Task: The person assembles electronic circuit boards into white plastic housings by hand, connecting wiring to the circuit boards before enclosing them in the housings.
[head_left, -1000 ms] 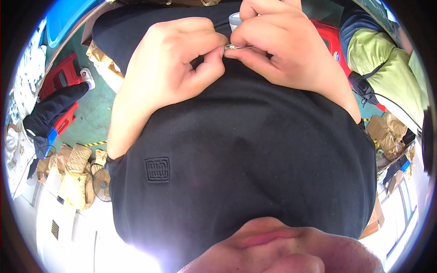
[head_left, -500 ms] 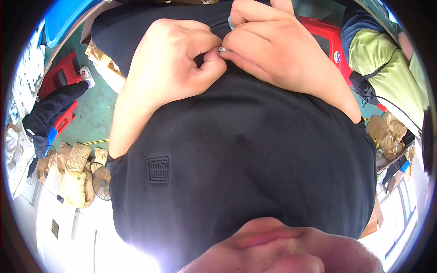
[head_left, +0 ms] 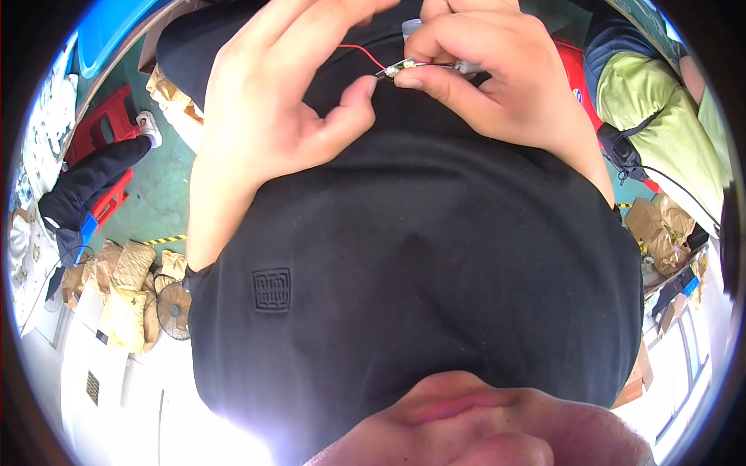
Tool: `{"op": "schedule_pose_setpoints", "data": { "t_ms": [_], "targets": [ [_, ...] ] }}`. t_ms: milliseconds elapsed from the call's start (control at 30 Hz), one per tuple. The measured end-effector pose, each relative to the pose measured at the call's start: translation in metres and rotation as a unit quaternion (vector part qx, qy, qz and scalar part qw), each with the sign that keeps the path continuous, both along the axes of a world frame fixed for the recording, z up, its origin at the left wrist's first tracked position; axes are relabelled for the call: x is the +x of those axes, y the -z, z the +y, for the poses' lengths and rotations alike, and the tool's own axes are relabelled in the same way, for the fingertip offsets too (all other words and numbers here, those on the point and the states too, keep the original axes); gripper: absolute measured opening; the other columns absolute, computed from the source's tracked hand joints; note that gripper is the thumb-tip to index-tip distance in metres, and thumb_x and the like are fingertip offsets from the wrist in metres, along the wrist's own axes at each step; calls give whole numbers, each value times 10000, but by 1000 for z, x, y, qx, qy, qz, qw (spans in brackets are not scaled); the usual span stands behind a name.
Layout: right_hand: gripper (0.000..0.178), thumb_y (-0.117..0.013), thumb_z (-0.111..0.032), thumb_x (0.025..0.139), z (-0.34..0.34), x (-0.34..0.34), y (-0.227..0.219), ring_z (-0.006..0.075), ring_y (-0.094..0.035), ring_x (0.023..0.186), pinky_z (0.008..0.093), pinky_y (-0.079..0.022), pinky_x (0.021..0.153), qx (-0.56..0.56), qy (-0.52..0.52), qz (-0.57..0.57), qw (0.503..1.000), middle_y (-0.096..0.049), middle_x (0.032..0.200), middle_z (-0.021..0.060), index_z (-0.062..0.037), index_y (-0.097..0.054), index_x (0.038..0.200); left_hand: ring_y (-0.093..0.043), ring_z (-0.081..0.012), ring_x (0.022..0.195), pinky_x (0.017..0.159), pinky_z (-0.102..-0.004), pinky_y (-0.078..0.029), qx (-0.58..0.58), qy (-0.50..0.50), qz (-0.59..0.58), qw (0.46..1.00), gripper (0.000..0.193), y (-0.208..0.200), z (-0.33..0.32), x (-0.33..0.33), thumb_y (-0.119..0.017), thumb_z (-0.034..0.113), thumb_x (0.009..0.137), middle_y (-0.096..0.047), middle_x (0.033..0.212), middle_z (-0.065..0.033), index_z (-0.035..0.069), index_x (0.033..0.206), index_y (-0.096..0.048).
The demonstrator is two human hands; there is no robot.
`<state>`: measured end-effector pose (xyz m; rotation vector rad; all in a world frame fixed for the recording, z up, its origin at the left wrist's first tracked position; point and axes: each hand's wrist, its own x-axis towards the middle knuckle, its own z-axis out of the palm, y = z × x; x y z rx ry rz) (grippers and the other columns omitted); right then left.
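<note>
Over my lap, my right hand (head_left: 493, 70) pinches a small circuit board (head_left: 401, 67) between thumb and index finger. The board has pale components and juts out toward my other hand. A thin red wire (head_left: 364, 50) runs from it up to the left, passing behind the fingers of my left hand (head_left: 287, 93). That hand is open, thumb and fingers spread, its thumb tip close to the board's end. A whitish thing (head_left: 411, 29) shows partly behind my right fingers; its kind is hidden. Something pale also lies inside the right grip, mostly covered.
A red plastic stool (head_left: 571, 93) stands at the right, beside a person in light green trousers (head_left: 660, 116). On the left are another red stool (head_left: 101, 128) and a person's dark-clad leg (head_left: 97, 182). Brown paper packages (head_left: 128, 299) and a fan (head_left: 173, 309) sit behind.
Both hands were closed together around a tiny part. My left fingers have since spread and lifted off, and the board and red wire have come into sight in the right hand's pinch.
</note>
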<state>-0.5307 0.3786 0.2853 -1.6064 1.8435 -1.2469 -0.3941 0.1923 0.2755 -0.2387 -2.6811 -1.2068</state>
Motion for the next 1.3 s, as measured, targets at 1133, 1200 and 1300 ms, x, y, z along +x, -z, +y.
{"op": "schedule_pose_setpoints", "data": {
  "t_ms": [1133, 1200, 1300],
  "targets": [
    [119, -664, -125, 979, -14, -15, 57, 197, -499, 746, 349, -297, 794, -213, -149, -3, 966, -550, 758, 10, -98, -644, 865, -707, -228, 717, 635, -299, -555, 7, 120, 43, 992, 204, -5, -6, 0, -746, -133, 686, -715, 850, -129, -42, 867, -724],
    [129, -660, -122, 980, -13, -13, 52, 205, -494, 745, 351, -299, 794, -200, -134, -8, 971, -535, 750, 19, -97, -638, 856, -693, -255, 706, 628, -321, -554, -53, 86, 44, 994, 195, -4, -3, 3, -750, -106, 712, -695, 850, -118, -27, 885, -708],
    [158, -664, -121, 973, -12, -11, 49, 217, -483, 729, 355, -305, 796, -182, -134, 36, 974, -513, 736, 33, -93, -620, 824, -677, -299, 711, 629, -349, -553, -126, 72, 20, 989, 184, -3, 5, 8, -744, -63, 751, -682, 882, -108, -12, 921, -695]
  ]
}}
